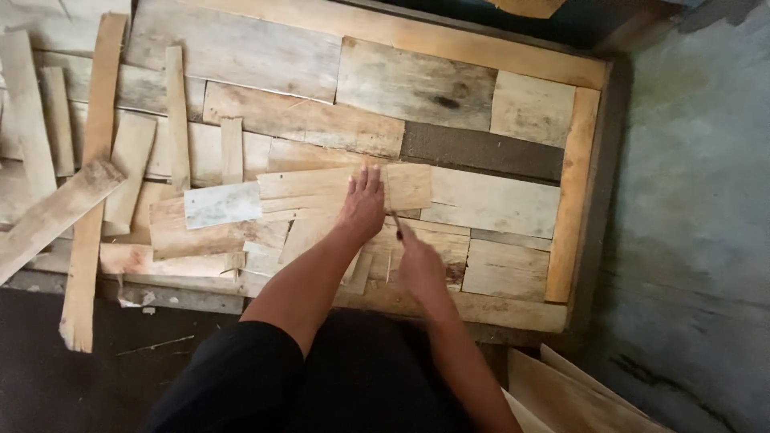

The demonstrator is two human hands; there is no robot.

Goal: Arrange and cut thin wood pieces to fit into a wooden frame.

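Observation:
My left hand point(362, 204) lies flat, fingers together, on a pale wooden board point(321, 186) that rests across other boards in the middle of a wooden panel. My right hand point(419, 263) is closed around a thin pencil-like stick point(396, 224), whose tip touches the wood just right of my left hand. The panel point(581, 160) is a frame filled with flat wood pieces of mixed tones, with one dark gap point(481, 150) near its upper right.
Loose slats and planks point(92, 184) lie piled over the panel's left side, one long strip reaching to the dark floor. More pale boards point(561, 393) sit at the bottom right. Grey concrete floor point(698, 200) runs along the right. My dark-clad knees fill the bottom centre.

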